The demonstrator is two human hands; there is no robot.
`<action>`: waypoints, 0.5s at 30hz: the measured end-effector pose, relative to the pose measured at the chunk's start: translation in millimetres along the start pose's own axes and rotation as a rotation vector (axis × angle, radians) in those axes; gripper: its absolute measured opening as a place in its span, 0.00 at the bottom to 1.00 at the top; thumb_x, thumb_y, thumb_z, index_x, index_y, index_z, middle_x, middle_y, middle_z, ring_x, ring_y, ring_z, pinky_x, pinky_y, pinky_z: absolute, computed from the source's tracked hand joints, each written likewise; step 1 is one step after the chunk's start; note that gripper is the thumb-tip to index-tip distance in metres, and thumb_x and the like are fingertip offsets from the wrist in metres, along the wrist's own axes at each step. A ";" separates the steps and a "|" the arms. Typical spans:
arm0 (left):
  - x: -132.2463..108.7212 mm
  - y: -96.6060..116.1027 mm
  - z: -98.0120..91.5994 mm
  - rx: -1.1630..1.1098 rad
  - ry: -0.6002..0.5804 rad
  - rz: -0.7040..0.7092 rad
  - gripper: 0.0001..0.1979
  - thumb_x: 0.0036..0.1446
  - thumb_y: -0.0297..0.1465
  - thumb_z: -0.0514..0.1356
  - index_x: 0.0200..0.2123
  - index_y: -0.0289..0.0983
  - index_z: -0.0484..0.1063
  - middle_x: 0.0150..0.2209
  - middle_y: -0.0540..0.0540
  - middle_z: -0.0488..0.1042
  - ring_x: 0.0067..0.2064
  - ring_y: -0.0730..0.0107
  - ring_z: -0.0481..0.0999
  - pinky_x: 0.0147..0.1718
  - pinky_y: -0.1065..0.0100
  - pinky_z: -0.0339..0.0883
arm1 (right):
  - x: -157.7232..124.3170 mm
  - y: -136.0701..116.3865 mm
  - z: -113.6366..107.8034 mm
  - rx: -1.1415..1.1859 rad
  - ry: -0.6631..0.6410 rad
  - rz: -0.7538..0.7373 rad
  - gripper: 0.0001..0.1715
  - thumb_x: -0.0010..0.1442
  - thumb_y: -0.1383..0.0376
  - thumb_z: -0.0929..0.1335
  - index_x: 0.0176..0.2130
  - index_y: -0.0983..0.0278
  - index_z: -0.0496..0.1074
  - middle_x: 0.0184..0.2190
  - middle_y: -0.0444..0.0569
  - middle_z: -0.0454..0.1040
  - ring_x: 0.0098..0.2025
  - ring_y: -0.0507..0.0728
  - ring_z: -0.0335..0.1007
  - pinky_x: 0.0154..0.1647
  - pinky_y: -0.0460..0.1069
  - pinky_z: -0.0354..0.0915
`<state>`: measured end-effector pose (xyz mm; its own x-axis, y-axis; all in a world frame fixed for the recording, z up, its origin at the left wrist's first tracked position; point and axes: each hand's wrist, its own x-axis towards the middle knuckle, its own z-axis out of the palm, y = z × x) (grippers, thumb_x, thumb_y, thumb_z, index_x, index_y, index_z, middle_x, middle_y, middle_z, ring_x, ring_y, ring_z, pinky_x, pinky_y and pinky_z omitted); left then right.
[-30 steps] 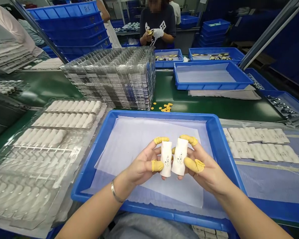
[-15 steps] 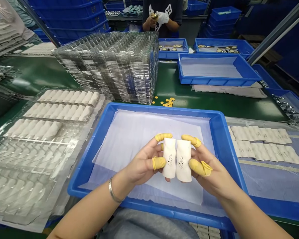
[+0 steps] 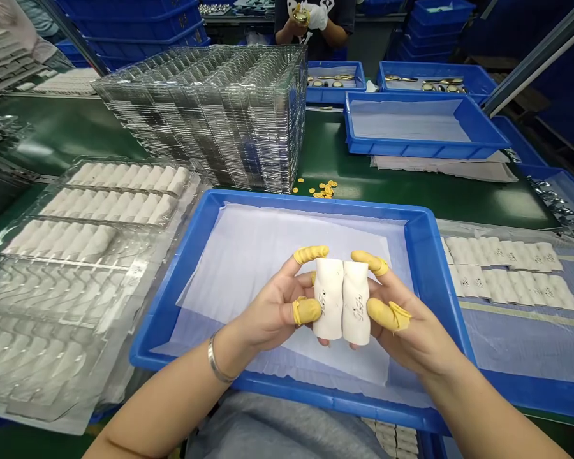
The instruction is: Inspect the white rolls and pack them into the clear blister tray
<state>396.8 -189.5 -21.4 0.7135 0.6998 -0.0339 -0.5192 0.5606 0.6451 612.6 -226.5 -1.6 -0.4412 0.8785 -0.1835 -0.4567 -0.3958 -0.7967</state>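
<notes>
Two white, sleeve-like pieces with dark printed script are held upright, side by side, over a blue tray [image 3: 430,255] lined with white paper. My left hand [image 3: 280,306] grips the left white piece [image 3: 329,298] between fingers and thumb. The right white piece [image 3: 356,303] is in my right hand [image 3: 402,319]. Yellow finger covers sit on fingertips and thumbs of both hands. The two pieces touch or nearly touch along their inner edges.
Left lies a clear moulded tray [image 3: 62,280], partly filled with white pieces. Behind it rises a tall stack of clear trays [image 3: 210,121]. Printed white pieces [image 3: 511,255] lie in rows at right. Yellow bits [image 3: 326,189] dot the green table. A person [image 3: 316,25] works opposite.
The two white pieces have turned slightly, so their printing shows shifted left on one and right on the other. The view has tilted slightly, moving the background up.
</notes>
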 end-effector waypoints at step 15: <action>-2.4 -6.0 -1.9 0.049 -0.057 0.039 0.34 0.53 0.35 0.76 0.61 0.51 0.67 0.44 0.48 0.76 0.34 0.70 0.78 0.26 0.74 0.77 | -2.3 -0.4 2.6 -0.123 0.037 -0.087 0.26 0.66 0.51 0.78 0.61 0.40 0.74 0.39 0.46 0.77 0.34 0.56 0.77 0.34 0.50 0.74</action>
<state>397.3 -193.7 -26.7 0.7193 0.6939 0.0343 -0.5244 0.5099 0.6819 611.7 -229.1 0.6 -0.3743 0.9181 -0.1300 -0.3927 -0.2840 -0.8747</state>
